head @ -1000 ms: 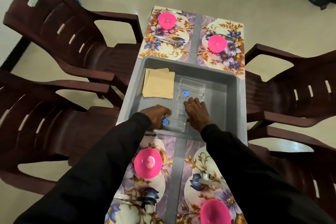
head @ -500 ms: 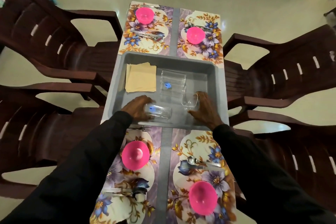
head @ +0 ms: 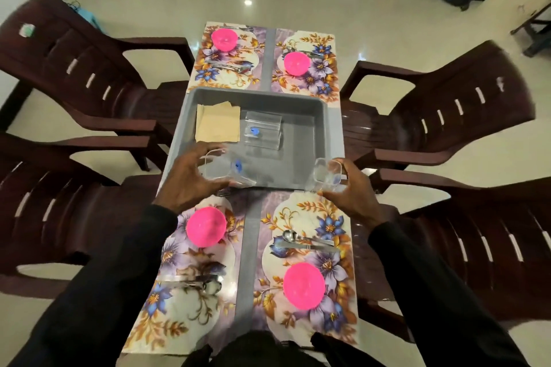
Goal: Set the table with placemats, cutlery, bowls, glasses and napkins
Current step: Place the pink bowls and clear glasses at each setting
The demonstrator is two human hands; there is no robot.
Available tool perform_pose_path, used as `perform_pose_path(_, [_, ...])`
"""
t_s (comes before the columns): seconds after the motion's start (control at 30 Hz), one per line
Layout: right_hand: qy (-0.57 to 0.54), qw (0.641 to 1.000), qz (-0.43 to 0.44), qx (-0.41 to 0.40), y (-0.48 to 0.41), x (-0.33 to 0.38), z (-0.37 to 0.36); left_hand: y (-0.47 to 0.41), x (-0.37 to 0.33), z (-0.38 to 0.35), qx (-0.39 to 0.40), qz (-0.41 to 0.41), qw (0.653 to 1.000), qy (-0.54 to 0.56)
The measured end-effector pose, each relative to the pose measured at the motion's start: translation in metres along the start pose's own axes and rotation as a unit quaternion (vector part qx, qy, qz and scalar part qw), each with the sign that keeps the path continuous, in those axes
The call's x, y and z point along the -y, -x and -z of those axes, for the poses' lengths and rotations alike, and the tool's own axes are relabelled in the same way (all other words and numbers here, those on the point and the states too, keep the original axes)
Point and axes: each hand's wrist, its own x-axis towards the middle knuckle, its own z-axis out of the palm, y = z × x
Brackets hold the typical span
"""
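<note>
My left hand (head: 190, 179) grips a clear square glass (head: 229, 170) with a blue sticker, lying sideways above the near edge of the grey tray (head: 320, 116). My right hand (head: 354, 191) holds a second clear glass (head: 326, 173) upright over the tray's near right corner. Two more clear glasses (head: 262, 131) lie in the tray beside a stack of tan napkins (head: 217, 124). Four floral placemats each carry a pink bowl and cutlery: near left bowl (head: 205, 226), near right bowl (head: 304, 286), far left bowl (head: 225, 39), far right bowl (head: 296, 62).
Dark brown plastic chairs stand on both sides of the narrow table, two on the left (head: 74, 68) and two on the right (head: 453, 116). A spoon and knife (head: 307, 241) lie on the near right placemat. Cables and bags lie on the floor beyond.
Both hands have lifted a glass each out of the tray and drawn apart, the right glass moving out to the tray's near right corner.
</note>
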Motion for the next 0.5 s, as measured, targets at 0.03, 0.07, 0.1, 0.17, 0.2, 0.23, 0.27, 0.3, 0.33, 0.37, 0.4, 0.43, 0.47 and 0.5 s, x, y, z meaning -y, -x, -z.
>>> perform_pose_path(0.03, [0.002, 1.000, -0.006, 0.000, 0.009, -0.005, 0.003, 0.010, -0.008, -0.003, -0.007, 0.010, 1.000, 0.013])
perform_pose_path(0.07, [0.001, 1.000, -0.015, 0.001, 0.017, -0.010, 0.004, 0.021, -0.014, -0.007, -0.013, 0.020, 0.999, 0.026])
perform_pose_path(0.1, [-0.001, 1.000, -0.024, 0.003, 0.025, -0.015, 0.005, 0.032, -0.020, -0.012, -0.018, 0.026, 0.999, 0.034])
perform_pose_path(0.17, [-0.008, 0.999, -0.038, 0.009, 0.038, -0.026, 0.004, 0.053, -0.027, -0.024, -0.025, 0.038, 0.998, 0.037])
perform_pose_path(0.2, [-0.010, 0.999, -0.042, 0.015, 0.044, -0.030, 0.001, 0.063, -0.028, -0.030, -0.028, 0.044, 0.998, 0.038])
perform_pose_path(0.23, [-0.005, 0.999, -0.041, 0.018, 0.047, -0.035, -0.003, 0.072, -0.029, -0.035, -0.031, 0.050, 0.997, 0.039])
perform_pose_path(0.27, [0.001, 0.999, -0.039, 0.019, 0.051, -0.039, -0.007, 0.083, -0.029, -0.041, -0.033, 0.056, 0.997, 0.040])
perform_pose_path(0.3, [0.003, 0.999, -0.042, 0.020, 0.054, -0.045, -0.013, 0.092, -0.027, -0.046, -0.033, 0.063, 0.997, 0.041])
perform_pose_path(0.33, [-0.001, 0.999, -0.049, 0.022, 0.055, -0.050, -0.019, 0.102, -0.028, -0.050, -0.031, 0.069, 0.996, 0.041])
perform_pose_path(0.37, [-0.004, 0.998, -0.057, 0.023, 0.055, -0.056, -0.026, 0.111, -0.028, -0.053, -0.029, 0.074, 0.996, 0.038])
perform_pose_path(0.4, [-0.005, 0.998, -0.062, 0.021, 0.053, -0.062, -0.032, 0.119, -0.028, -0.055, -0.027, 0.078, 0.996, 0.035])
perform_pose_path(0.43, [-0.003, 0.998, -0.063, 0.020, 0.053, -0.068, -0.039, 0.128, -0.030, -0.058, -0.026, 0.079, 0.996, 0.033])
perform_pose_path(0.47, [0.002, 0.998, -0.063, 0.018, 0.051, -0.073, -0.044, 0.135, -0.030, -0.060, -0.025, 0.080, 0.996, 0.034])
perform_pose_path(0.5, [0.005, 0.998, -0.061, 0.017, 0.049, -0.077, -0.049, 0.142, -0.031, -0.062, -0.026, 0.083, 0.996, 0.036])
